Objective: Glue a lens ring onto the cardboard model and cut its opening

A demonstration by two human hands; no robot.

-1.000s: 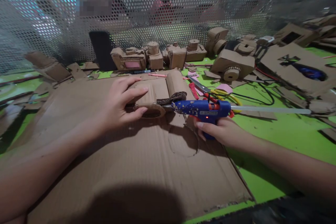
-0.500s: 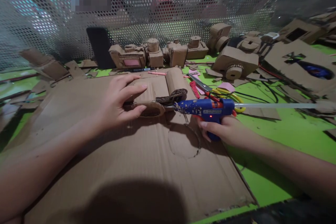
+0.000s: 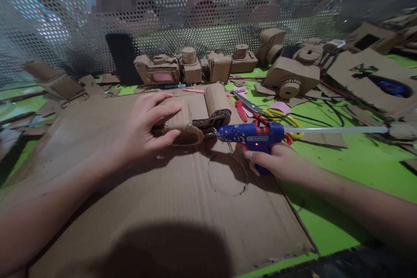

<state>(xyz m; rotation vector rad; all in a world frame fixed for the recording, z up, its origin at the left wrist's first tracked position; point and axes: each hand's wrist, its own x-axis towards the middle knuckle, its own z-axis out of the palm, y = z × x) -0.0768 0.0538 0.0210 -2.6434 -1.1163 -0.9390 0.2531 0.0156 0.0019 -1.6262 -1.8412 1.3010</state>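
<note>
My left hand [image 3: 146, 126] grips the left part of a cardboard model [image 3: 215, 100], fingers over its top and thumb on the round cardboard piece [image 3: 189, 136] at its near side. The model lies on a large cardboard sheet [image 3: 163, 200]. My right hand [image 3: 273, 158] is wrapped round the handle of a blue glue gun [image 3: 247, 132] with a small red light lit. Its nozzle points left and meets the model's near side beside the round piece. A long clear glue stick [image 3: 335, 130] sticks out of the gun's back.
Cardboard cameras [image 3: 159, 69] and a dark upright slab [image 3: 121, 58] stand along a perforated metal screen [image 3: 169, 4]. Scissors [image 3: 247, 102], a yellow-handled tool [image 3: 289, 117] and scraps lie behind the gun. Cardboard models crowd the back right. People show dimly through the screen.
The glue gun and my right hand have moved slightly left, bringing the nozzle further in beside the round piece. My left hand keeps its hold on the model.
</note>
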